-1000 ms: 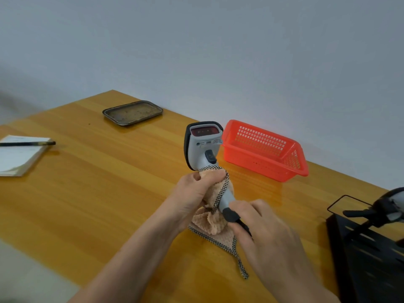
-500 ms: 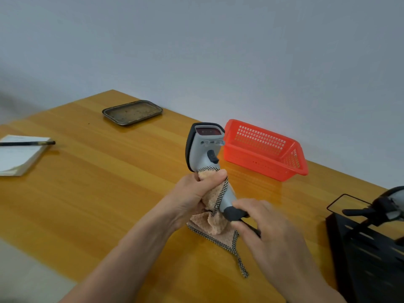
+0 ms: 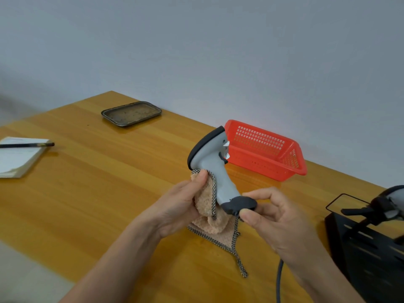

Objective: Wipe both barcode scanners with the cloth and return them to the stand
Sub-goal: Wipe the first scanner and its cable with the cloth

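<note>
The scanner [image 3: 213, 169] stood lifted off the table [image 3: 98, 193], short of the red basket [image 3: 265, 149] at the far edge. Its long axis leaned from the dark butt at lower right up to the head at upper left, with the nose turned toward the basket. The right hand [image 3: 271, 217] pinched that butt between thumb and fingertips, and the cable [image 3: 278, 278] dropped away below the wrist. The left hand [image 3: 175, 206] gripped the cloth [image 3: 205, 202], thumb pressing it against the grip's left flank just under the head; the loose end trailed down onto the table. The stand [image 3: 371, 254] sat at the table's right edge, carrying the second scanner [image 3: 394, 199]. It lay well apart to the right, so to my eye the right hand was the nearer one for the return.
</note>
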